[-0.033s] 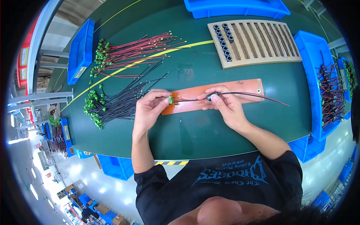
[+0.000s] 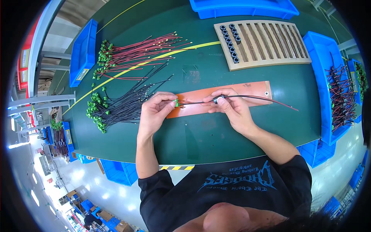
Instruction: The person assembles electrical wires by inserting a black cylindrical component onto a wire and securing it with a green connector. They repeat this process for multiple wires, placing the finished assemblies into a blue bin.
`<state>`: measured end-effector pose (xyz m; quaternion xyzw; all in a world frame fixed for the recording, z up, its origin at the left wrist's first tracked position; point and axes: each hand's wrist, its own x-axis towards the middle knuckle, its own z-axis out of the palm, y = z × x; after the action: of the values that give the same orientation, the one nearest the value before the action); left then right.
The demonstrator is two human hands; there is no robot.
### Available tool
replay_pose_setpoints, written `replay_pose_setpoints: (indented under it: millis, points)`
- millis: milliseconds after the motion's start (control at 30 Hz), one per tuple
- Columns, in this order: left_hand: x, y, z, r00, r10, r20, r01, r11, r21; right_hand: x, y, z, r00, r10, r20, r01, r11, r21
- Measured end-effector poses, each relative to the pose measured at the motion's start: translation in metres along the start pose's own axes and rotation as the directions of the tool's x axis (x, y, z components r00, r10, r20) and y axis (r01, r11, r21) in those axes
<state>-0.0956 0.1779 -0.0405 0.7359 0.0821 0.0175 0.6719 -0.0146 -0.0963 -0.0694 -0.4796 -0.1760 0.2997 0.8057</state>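
Between the thumb and fingers of my left hand (image 2: pixel 157 111) is a small green connector (image 2: pixel 177 103). Red and black wires (image 2: pixel 193 103) run from it to the right. My right hand (image 2: pixel 232 109) pinches a black ring-shaped core (image 2: pixel 219 99), and the wires pass through it. Their loose ends (image 2: pixel 284 105) stick out beyond that hand to the right. Both hands are above an orange strip (image 2: pixel 228 89) lying on the green table. Left of my left hand lies a pile of black wires (image 2: pixel 125 110) with green connectors; behind it is a pile of red wires (image 2: pixel 143 50).
A slotted wooden rack (image 2: pixel 266 63) at the back right has black cores (image 2: pixel 232 50) in its left slots. A blue bin (image 2: pixel 319 69) with finished-looking wire bundles (image 2: pixel 342 96) stands at the right. Other blue bins (image 2: pixel 83 54) (image 2: pixel 245 11) stand at the back left and far edge.
Almost nothing differs. The loose wire ends at the right have shifted very slightly; both hands keep their hold.
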Motion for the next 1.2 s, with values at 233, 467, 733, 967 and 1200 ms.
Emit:
replay_pose_setpoints:
  millis: [233, 467, 733, 967, 1200]
  points:
    - [0.000, 0.020, 0.002, 0.997, -0.029, 0.078, 0.027, 0.999, 0.024, 0.000, 0.000, 0.000, 1.000, 0.007, -0.013, -0.007, 1.000, -0.006]
    - [-0.001, 0.011, -0.006, 0.997, -0.032, 0.070, 0.021, 0.989, 0.144, 0.000, 0.001, 0.000, 1.000, 0.011, 0.002, -0.011, 1.000, 0.005]
    - [-0.007, 0.016, -0.012, 0.996, 0.012, 0.084, -0.028, 0.981, 0.194, 0.000, 0.000, 0.000, 1.000, 0.014, -0.007, -0.014, 1.000, -0.018]
    - [-0.009, 0.016, -0.010, 0.994, 0.047, 0.095, -0.063, 0.984, 0.167, 0.000, 0.002, 0.000, 1.000, -0.012, 0.021, 0.014, 0.998, -0.065]
    - [-0.010, 0.022, -0.005, 0.996, 0.015, 0.083, -0.024, 0.993, 0.113, 0.000, 0.000, 0.001, 1.000, 0.000, 0.008, 0.001, 0.998, -0.056]
